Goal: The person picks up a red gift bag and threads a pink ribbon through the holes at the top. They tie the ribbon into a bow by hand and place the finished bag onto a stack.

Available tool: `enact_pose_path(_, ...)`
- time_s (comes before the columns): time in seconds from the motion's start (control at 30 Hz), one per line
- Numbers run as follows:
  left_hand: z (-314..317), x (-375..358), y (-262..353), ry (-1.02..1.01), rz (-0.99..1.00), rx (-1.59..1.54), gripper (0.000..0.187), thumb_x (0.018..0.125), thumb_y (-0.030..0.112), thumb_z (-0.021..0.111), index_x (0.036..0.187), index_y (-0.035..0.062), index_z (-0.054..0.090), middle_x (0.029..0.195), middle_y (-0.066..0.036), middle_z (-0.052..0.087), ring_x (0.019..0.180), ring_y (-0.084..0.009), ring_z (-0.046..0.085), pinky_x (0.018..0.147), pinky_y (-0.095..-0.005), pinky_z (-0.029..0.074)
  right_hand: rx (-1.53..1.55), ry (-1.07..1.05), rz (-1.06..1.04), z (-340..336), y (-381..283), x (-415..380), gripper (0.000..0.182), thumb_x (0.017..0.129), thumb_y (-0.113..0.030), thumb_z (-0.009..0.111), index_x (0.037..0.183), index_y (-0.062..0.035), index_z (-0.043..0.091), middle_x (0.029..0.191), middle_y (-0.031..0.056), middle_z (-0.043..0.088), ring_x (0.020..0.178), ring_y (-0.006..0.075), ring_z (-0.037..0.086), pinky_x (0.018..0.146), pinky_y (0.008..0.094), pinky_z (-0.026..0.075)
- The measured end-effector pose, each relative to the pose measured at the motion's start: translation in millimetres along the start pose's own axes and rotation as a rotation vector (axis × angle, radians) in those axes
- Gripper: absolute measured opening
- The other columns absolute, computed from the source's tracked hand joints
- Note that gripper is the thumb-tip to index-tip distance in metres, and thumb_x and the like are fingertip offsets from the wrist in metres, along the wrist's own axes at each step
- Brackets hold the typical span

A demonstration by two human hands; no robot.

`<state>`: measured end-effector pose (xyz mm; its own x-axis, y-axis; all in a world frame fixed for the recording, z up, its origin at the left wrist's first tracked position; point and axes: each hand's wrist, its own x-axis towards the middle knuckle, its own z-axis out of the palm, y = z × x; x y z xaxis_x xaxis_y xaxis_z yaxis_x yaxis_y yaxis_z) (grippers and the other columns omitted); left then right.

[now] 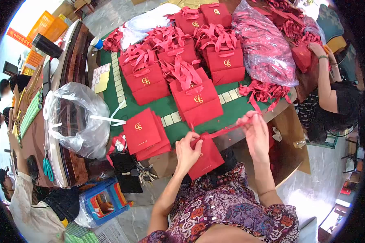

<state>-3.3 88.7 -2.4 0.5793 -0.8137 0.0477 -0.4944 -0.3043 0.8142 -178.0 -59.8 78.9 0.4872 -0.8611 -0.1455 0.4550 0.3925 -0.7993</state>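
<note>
A small red paper bag (207,160) with gold lettering hangs at the table's front edge, above my lap. My left hand (188,152) is closed on its top edge, thumb and fingers pinched together. From the bag's top a red ribbon (231,129) stretches to the right. Its far end is pinched in the fingertips of my right hand (255,131), which is raised beside the bag. Left of my left hand lies a stack of flat red bags (144,133). Just beyond my hands stand red bags with ribbon handles (198,101).
More ribboned red bags (146,83) stand in rows on the green mat (109,95). Loose red ribbons (263,91) lie at the right, below a plastic-wrapped bundle (263,44). A clear plastic bag (79,119) and keys (146,174) are at left. Another person's hands (318,50) work at far right.
</note>
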Motion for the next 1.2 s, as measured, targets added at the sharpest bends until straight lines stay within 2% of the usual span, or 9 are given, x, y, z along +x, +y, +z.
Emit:
enact_pose_path(0.1,11,8,3,0.0,0.054,0.001,0.02,0.083,0.014,0.075,0.099,0.0066,0.065,0.087,-0.012,0.073,0.084,-0.0301,0.072,0.075,-0.041,0.054,-0.241,-0.014,-0.148,14,-8,-16,0.025,0.108,-0.024,0.046,0.115,-0.0038,0.058,0.087,0.0009,0.056,0.08,0.0123,0.056,0.081,0.031,0.05)
enact_pose_path(0.17,7,6,10,-0.074,0.016,-0.002,0.026,0.082,0.016,0.077,0.105,0.0088,0.065,0.097,-0.011,0.07,0.095,-0.0309,0.067,0.083,-0.0423,0.049,-0.662,-0.14,-0.14,19,-6,-24,0.022,0.106,-0.015,0.046,0.119,-0.0015,0.057,0.08,-0.003,0.05,0.069,0.0062,0.045,0.066,0.0237,0.043)
enact_pose_path(0.2,3,5,14,-0.028,0.1,0.081,0.032,0.081,0.016,0.078,0.109,0.0096,0.065,0.104,-0.012,0.067,0.1,-0.0316,0.062,0.086,-0.0423,0.047,-0.617,-0.124,-0.129,30,5,-28,0.022,0.103,-0.007,0.046,0.122,-0.0008,0.055,0.076,-0.0061,0.046,0.064,0.0033,0.038,0.058,0.0206,0.034)
enact_pose_path(0.23,-1,4,18,0.016,0.184,0.163,0.037,0.08,0.017,0.078,0.113,0.0104,0.065,0.111,-0.012,0.064,0.105,-0.0324,0.058,0.089,-0.0424,0.045,-0.827,-0.124,-0.032,29,13,-30,0.022,0.1,-0.004,0.05,0.122,-0.0008,0.053,0.077,0.0009,0.055,0.067,0.0081,0.051,0.06,0.0244,0.042)
enact_pose_path(0.3,-17,-6,18,0.022,0.191,0.195,0.045,0.079,0.015,0.078,0.121,0.0083,0.062,0.121,-0.014,0.059,0.112,-0.0344,0.053,0.092,-0.0426,0.044,-1.13,-0.243,-0.26,27,40,-34,0.026,0.099,-0.011,0.056,0.121,0.0006,0.051,0.087,0.0165,0.065,0.079,0.0293,0.068,0.069,0.0387,0.053)
enact_pose_path(0.37,-33,-19,17,0.001,0.162,0.304,0.046,0.081,0.012,0.074,0.124,0.0037,0.06,0.121,-0.015,0.057,0.11,-0.0349,0.054,0.091,-0.0454,0.045,-1.202,-0.358,-0.202,22,61,-39,0.028,0.096,-0.012,0.058,0.119,0.0002,0.05,0.094,0.0231,0.067,0.089,0.0419,0.068,0.076,0.046,0.054)
enact_pose_path(0.53,-31,-36,0,-0.025,0.098,0.454,0.044,0.083,0.009,0.072,0.124,0.0005,0.058,0.119,-0.016,0.059,0.107,-0.0358,0.056,0.092,-0.0452,0.048,-1.265,-0.404,-0.232,19,99,-39,0.012,0.095,-0.017,0.061,0.097,-0.0053,0.06,0.087,0.0173,0.066,0.077,0.0377,0.066,0.065,0.0472,0.051)
enact_pose_path(0.93,-41,-25,2,-0.073,0.109,0.173,0.019,0.082,0.004,0.069,0.1,0.0048,0.06,0.097,-0.013,0.057,0.094,-0.0353,0.058,0.077,-0.0452,0.051,-1.313,-0.488,-0.209,18,107,-38,0.014,0.089,-0.018,0.063,0.09,-0.0038,0.063,0.082,0.0153,0.064,0.075,0.0362,0.066,0.068,0.0462,0.052)
enact_pose_path(1.2,-43,-22,12,-0.037,0.246,0.236,0.011,0.083,-0.002,0.064,0.093,0.0031,0.063,0.092,-0.014,0.059,0.087,-0.0341,0.058,0.075,-0.0431,0.05,-1.217,-0.398,-0.057,22,108,-34,0.018,0.087,-0.021,0.064,0.084,-0.003,0.065,0.073,0.0174,0.066,0.069,0.0354,0.066,0.063,0.0445,0.051)
